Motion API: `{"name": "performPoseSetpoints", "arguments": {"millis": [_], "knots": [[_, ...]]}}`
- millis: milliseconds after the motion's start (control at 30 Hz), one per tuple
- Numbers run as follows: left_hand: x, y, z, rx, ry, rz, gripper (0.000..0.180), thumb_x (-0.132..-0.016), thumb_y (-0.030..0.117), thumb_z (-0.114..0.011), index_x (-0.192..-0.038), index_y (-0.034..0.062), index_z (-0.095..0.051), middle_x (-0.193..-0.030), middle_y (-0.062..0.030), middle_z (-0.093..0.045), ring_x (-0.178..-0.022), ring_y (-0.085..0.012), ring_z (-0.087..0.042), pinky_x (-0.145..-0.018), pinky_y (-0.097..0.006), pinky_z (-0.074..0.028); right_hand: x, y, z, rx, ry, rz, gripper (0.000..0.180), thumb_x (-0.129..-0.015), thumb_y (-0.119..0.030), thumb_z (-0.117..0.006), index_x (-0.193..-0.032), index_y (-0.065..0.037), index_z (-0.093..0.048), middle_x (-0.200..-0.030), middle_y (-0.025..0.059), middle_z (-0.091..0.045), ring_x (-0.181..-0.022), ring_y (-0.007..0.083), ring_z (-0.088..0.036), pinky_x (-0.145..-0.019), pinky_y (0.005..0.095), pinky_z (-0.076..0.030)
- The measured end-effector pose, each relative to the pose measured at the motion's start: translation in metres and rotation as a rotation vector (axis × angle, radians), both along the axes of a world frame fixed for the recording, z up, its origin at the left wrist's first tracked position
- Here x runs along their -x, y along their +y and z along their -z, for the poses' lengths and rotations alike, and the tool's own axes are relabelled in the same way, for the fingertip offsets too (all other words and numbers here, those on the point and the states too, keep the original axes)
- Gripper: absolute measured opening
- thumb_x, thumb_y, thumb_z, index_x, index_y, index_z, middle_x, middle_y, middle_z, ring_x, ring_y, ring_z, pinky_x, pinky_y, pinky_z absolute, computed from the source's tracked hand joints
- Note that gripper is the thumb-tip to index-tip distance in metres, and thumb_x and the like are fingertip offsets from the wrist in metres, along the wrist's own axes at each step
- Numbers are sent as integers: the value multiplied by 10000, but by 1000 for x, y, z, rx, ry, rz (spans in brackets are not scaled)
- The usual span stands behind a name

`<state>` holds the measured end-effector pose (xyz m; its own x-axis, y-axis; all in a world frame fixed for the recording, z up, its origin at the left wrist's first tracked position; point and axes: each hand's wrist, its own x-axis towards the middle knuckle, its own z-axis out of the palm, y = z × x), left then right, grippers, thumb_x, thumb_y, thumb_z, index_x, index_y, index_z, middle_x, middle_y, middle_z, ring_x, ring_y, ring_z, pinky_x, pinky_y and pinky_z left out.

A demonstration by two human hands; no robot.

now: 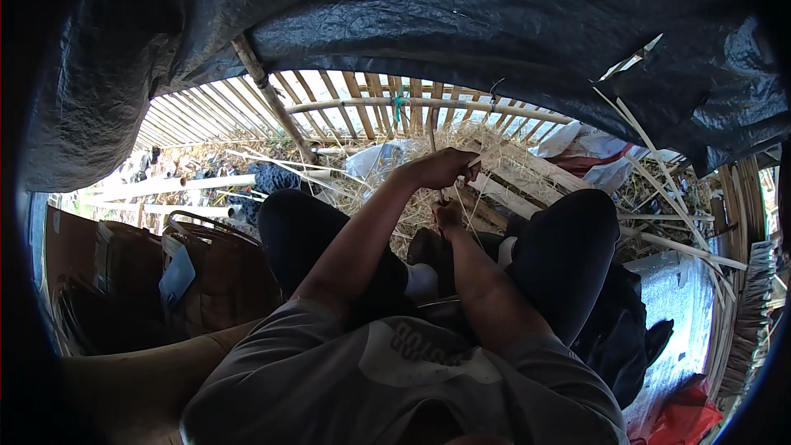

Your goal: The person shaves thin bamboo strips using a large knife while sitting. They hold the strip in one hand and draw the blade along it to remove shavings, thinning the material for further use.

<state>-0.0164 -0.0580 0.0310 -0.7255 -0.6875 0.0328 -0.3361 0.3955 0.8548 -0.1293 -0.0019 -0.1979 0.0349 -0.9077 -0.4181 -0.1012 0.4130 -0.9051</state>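
Observation:
My left hand (449,170) is closed in front of my knees, its fingers wrapped round a thin pale bamboo strip (488,154) that sticks out to the right. Just below and nearer to me, my right hand (447,216) is curled shut between my knees. What it grips is too small and dark to make out. Under and around both hands lies a heap of straw-like shavings (401,239). Split bamboo slats (507,195) lie to the right of my left hand.
A slatted bamboo fence (354,107) stands beyond, under a low black tarp (494,25). Brown woven-looking baskets (218,272) and a thick bamboo pole (156,367) are at my left. At right are long strips (659,148), a silvery sheet (680,305) and a red plastic bag (684,414).

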Motion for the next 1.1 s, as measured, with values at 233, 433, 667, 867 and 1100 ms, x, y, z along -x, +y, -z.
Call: {"name": "performPoseSetpoints", "arguments": {"millis": [233, 433, 667, 867, 1100], "knots": [[-42, -8, -9, 104, -108, -250, 171, -840, -84, -555, -972, 7, -615, -905, -118, -704, -899, -213, -692, -793, -344, -526, -22, -21, -49, -73, 83, -174, 229, -852, -170, -631, -664, -48, -584, -537, 36, -532, -412, 134, -486, -404, 319, -374], [-50, -15, -28, 148, -49, -351, 106, -886, 83, -661, -961, 10, -664, -915, -121, -721, -904, -220, -702, -809, -361, -531, 4, -69, -108, -332, 240, -485, 264, -857, -273, -639, -772, -30, -697, -574, 45, -564, -449, 141, -497, -431, 306, -392], [-53, -7, -54, 151, -205, -443, 139, -866, 155, -704, -940, 37, -712, -908, -129, -729, -896, -236, -707, -811, -374, -534, 63, -81, -206, -411, 640, -770, 225, -839, -254, -646, -774, -50, -714, -606, 45, -602, -448, 116, -498, -413, 293, -364], [-65, -12, -58, 107, -102, -520, 173, -874, 170, -712, -987, 38, -715, -853, -116, -712, -799, -198, -685, -751, -337, -507, 85, -57, -291, -370, 796, -716, 151, -753, -193, -723, -690, -60, -688, -570, 20, -569, -427, 111, -465, -420, 294, -367], [-79, -11, -72, 177, -73, -705, 147, -877, 138, -709, -961, 17, -717, -929, -119, -732, -874, -222, -705, -781, -354, -515, 109, -47, -336, -307, 910, -702, 163, -730, -209, -692, -807, -84, -763, -655, 59, -665, -540, 153, -594, -548, 326, -485]]}}
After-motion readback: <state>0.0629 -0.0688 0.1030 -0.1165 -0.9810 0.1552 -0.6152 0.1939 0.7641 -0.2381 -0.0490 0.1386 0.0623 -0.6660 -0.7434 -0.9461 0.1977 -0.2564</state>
